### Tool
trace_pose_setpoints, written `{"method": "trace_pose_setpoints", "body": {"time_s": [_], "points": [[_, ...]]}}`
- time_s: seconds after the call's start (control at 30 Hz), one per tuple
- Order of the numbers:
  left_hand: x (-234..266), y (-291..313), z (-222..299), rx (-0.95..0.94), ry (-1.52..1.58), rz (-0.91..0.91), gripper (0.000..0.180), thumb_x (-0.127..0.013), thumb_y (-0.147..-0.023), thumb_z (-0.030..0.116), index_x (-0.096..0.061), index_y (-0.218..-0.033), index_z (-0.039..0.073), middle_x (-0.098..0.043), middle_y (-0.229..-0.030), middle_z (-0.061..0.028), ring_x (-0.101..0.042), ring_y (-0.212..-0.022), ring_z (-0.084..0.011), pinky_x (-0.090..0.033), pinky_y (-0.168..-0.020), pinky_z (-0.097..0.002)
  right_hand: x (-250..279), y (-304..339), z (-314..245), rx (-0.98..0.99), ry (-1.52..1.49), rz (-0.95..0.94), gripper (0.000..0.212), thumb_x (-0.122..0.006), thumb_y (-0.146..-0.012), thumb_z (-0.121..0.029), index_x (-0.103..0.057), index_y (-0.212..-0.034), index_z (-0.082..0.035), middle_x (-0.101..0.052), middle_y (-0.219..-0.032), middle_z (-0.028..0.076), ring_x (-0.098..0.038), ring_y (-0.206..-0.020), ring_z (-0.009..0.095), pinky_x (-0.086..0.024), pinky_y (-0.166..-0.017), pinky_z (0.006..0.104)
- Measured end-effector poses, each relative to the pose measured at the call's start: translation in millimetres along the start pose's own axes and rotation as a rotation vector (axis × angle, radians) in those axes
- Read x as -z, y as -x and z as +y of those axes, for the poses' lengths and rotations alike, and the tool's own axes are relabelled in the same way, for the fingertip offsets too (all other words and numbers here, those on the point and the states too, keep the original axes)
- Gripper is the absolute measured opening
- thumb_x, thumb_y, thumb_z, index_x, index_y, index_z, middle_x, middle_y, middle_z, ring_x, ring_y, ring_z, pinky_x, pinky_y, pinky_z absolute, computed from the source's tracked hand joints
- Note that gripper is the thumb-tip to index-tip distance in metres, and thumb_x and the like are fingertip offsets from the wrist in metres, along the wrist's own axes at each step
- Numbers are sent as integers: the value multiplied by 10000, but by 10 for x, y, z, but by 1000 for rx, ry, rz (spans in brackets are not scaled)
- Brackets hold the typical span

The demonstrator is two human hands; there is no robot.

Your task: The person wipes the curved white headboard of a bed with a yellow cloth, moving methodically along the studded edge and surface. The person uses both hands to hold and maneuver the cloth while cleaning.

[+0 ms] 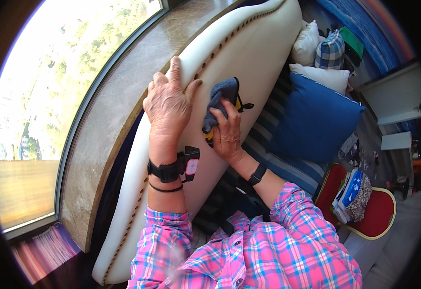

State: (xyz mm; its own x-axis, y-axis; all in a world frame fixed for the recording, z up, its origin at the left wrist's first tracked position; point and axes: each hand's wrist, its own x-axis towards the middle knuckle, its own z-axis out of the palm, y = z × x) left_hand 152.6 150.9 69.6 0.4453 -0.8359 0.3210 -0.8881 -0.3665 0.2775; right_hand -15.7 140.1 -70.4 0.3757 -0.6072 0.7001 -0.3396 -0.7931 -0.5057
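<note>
A long, white, smooth sofa back [253, 53] with a line of dark stitches along its edge runs diagonally in front of me. My left hand [169, 98] lies on its window-side edge, palm down, fingers stretched and thumb apart, holding nothing. To its right, my right hand [227, 132] grips a grey-blue cleaning cloth [224, 91] with a yellow underside showing at its edges. The cloth rests against the white surface, and a dark loop sticks out beside it. Part of the cloth is hidden under my fingers.
A stone windowsill [102, 101] borders the sofa back on the left, below a bright window [51, 72]. On the right, a blue cushion [318, 120] lies on striped seating [263, 130], near white and checked pillows [330, 50]. Folded clothes [352, 192] sit on a red chair [376, 212].
</note>
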Motion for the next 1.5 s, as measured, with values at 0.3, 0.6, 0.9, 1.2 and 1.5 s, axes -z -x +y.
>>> {"method": "trace_pose_setpoints", "body": {"time_s": [0.3,0.6,0.9,1.2,1.5], "points": [[19,6,-5,-23,-37,-5,734,-687,-1007,555,-496,-1619,199,-645,-1135,-137,-691,-1055,-339,-577,-852,-484,17,-55,7,-5,-69,27,539,-611,-961,-127,-567,-1497,-150,-433,-1606,199,-434,-1458,440,-347,-1222,550],[-43,12,-33,-101,-6,41,691,-629,-1063,534,-475,-1627,165,-668,-1239,-207,-688,-1127,-402,-551,-932,-515,23,-14,93,10,-136,92,500,-612,-985,-150,-603,-1485,-168,-478,-1587,195,-482,-1433,428,-366,-1214,549],[-120,3,-70,-50,221,17,704,-632,-1064,535,-487,-1623,132,-653,-1378,-268,-715,-1178,-390,-567,-999,-476,4,54,151,43,-185,146,505,-587,-988,-124,-589,-1492,-156,-489,-1575,205,-495,-1430,433,-366,-1220,551],[-214,-237,-262,-115,216,25,809,-651,-1013,628,-491,-1619,117,-636,-1445,-289,-660,-1284,-426,-519,-1077,-483,9,382,80,18,-143,211,545,-599,-967,-96,-574,-1508,-160,-496,-1568,189,-491,-1432,429,-370,-1218,545],[-150,-258,-168,-241,-133,15,848,-676,-987,578,-399,-1663,149,-576,-1520,-289,-589,-1370,-481,-496,-1132,-522,-64,894,-132,-81,-105,259,489,-595,-1019,-60,-587,-1503,-132,-500,-1569,198,-500,-1419,412,-384,-1202,489]]}}
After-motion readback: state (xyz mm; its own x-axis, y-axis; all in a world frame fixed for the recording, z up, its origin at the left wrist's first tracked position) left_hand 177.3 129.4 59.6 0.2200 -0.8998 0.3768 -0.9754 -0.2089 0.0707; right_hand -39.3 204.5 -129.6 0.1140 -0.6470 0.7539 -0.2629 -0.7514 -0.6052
